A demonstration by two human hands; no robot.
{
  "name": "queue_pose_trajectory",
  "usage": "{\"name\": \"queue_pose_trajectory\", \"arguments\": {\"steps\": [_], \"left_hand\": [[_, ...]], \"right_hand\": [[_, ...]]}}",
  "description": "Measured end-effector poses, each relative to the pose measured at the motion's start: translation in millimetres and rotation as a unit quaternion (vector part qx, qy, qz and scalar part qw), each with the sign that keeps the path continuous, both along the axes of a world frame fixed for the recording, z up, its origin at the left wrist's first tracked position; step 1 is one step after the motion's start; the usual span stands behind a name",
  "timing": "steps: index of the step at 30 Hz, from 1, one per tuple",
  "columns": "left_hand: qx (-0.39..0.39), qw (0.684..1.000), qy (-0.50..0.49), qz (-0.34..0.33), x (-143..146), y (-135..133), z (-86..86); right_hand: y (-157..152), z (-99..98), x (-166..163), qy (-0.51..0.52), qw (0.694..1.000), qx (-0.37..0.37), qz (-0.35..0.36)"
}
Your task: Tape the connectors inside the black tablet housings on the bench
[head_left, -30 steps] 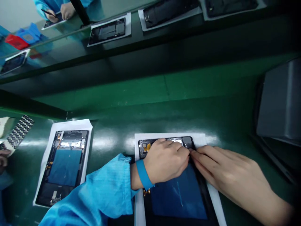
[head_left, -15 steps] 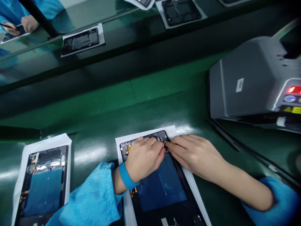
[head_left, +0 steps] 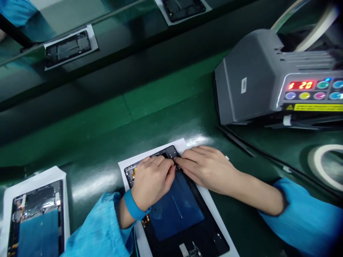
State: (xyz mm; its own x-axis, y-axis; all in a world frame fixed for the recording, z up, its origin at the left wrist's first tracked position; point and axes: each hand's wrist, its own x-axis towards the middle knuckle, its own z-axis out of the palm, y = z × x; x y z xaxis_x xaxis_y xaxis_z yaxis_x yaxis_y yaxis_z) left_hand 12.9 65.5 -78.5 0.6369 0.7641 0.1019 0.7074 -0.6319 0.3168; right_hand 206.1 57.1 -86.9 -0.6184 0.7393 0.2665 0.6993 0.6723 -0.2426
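Both hands on opened tablet.
Left hand (head_left: 151, 182) and right hand (head_left: 207, 167) press fingertips together on the tablet (head_left: 177, 210); neither grip clamps anything.

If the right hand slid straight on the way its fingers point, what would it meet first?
The right hand points left along the top edge of the opened tablet, and its fingertips already sit against those of the left hand. So it would meet the left hand's fingers first, almost at once.
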Motion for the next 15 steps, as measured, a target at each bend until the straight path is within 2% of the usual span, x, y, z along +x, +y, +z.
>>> {"name": "queue_pose_trajectory", "arguments": {"steps": [10, 15], "left_hand": [[-0.016, 1.0, 0.011, 0.0, -1.6, -2.1, -2.3], [-0.019, 1.0, 0.004, -0.002, -1.8, -2.3, -2.1]], "right_hand": [[-1.9, -4.2, -0.1, 0.01, 0.997, 0.07, 0.008], [-2.6, 0.1, -0.6, 0.057, 0.992, 0.113, 0.02]]}}
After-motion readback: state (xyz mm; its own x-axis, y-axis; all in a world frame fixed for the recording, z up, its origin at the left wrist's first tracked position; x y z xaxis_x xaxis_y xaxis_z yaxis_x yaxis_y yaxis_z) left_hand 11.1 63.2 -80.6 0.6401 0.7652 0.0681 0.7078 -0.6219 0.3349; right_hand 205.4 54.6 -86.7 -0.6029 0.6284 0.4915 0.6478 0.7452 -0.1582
